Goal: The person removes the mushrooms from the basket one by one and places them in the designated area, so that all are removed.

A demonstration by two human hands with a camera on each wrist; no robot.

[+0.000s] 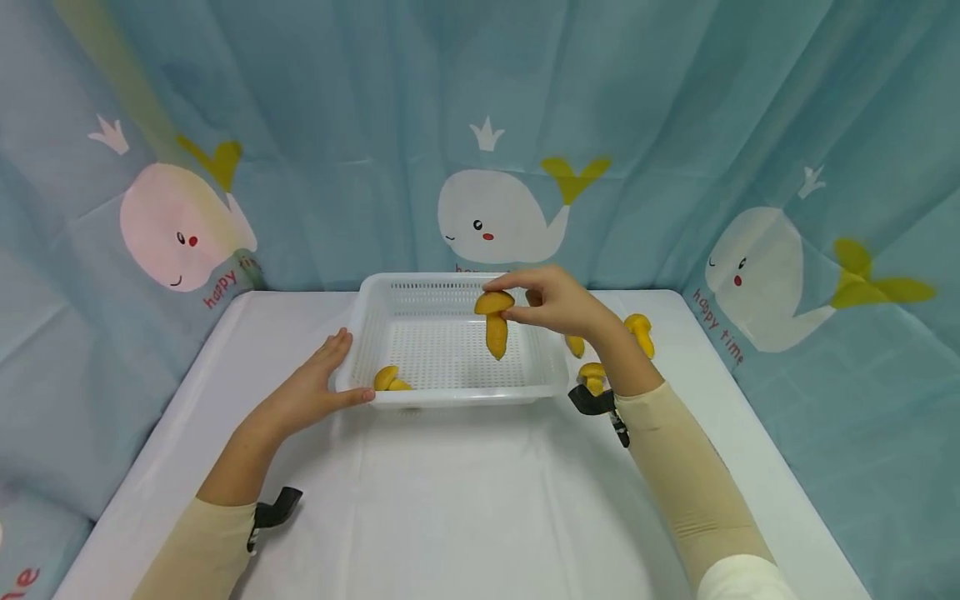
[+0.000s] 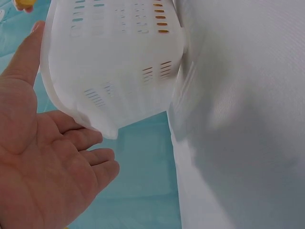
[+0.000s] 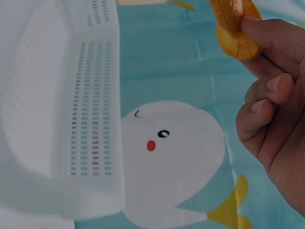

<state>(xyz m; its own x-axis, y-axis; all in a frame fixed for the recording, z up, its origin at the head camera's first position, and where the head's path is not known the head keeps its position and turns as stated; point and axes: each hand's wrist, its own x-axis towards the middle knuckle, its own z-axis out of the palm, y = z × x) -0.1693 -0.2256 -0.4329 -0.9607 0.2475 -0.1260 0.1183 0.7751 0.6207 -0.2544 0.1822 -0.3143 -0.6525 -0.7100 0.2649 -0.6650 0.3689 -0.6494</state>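
My right hand pinches a yellow toy mushroom between thumb and fingers, cap up and stem down, above the white plastic basket. In the right wrist view the mushroom is partly cut off by the top edge. My left hand touches the basket's near left corner; its thumb lies at the front rim and its fingers spread along the left side. The left wrist view shows that palm beside the perforated basket wall. Inside the basket, a yellow mushroom lies at the near left, partly hidden by the rim.
Right of the basket, yellow mushrooms lie on the white-covered table: one at the back, one nearer, and one partly behind my right wrist. A blue curtain with whale prints surrounds the table's back and sides.
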